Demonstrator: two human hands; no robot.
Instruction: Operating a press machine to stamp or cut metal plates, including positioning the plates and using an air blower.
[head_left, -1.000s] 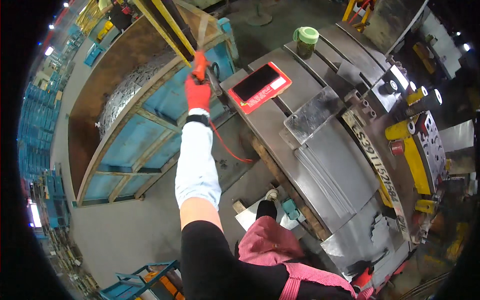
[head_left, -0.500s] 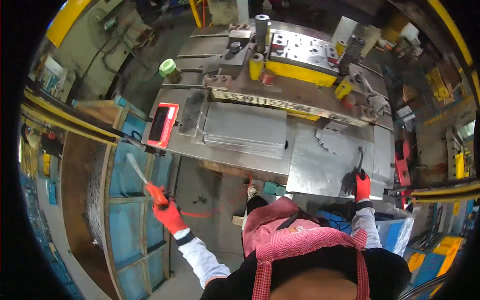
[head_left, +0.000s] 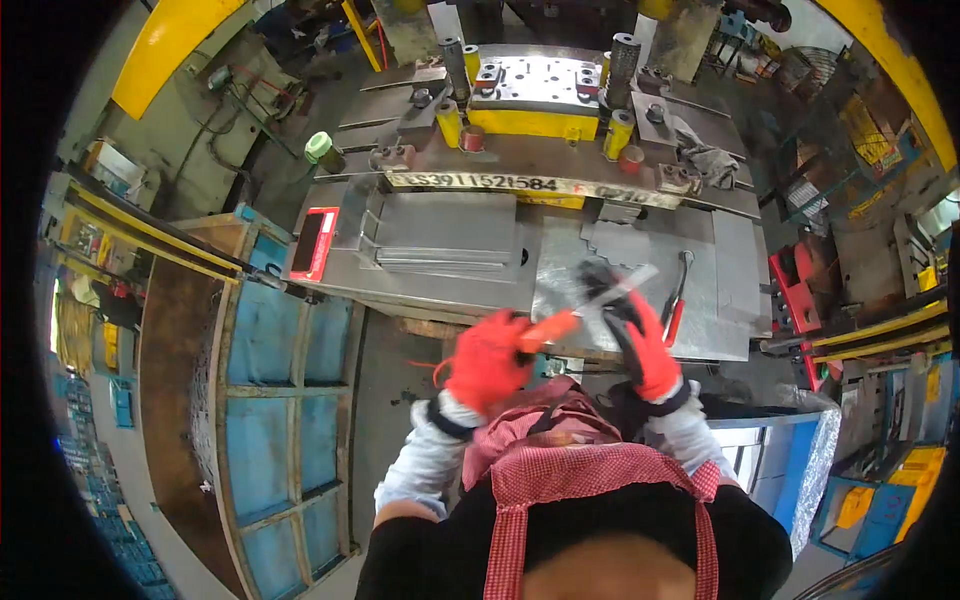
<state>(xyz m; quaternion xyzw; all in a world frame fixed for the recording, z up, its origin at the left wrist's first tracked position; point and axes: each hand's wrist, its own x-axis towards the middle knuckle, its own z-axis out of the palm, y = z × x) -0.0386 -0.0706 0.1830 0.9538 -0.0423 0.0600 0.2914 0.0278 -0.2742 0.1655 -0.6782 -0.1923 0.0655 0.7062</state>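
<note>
My left hand [head_left: 490, 362], in a red and dark glove, is closed around the orange handle of a long tool with a pale, blade-like end [head_left: 620, 290]. A red cord trails near this hand; its attachment is hidden. My right hand [head_left: 642, 345], in a matching glove, has its fingers apart beside the pale end, somewhat blurred; contact there cannot be made out. Just right of it, a red-handled hand tool [head_left: 677, 305] with a metal head lies on the shiny metal plate [head_left: 560, 275]. To the left, a stack of grey sheet metal [head_left: 445, 225] rests on the press table.
Behind the stack stands a die set [head_left: 535, 85] with a yellow block and upright posts. A red-framed dark panel [head_left: 316, 243] lies at the table's left. A blue-panelled wooden crate [head_left: 265, 340] stands on the left, a blue bin [head_left: 785, 470] at the lower right.
My left hand has swung in from the left with the orange-handled tool. My right hand has let go of the red-handled tool and moved left toward the pale blade. My view has shifted.
</note>
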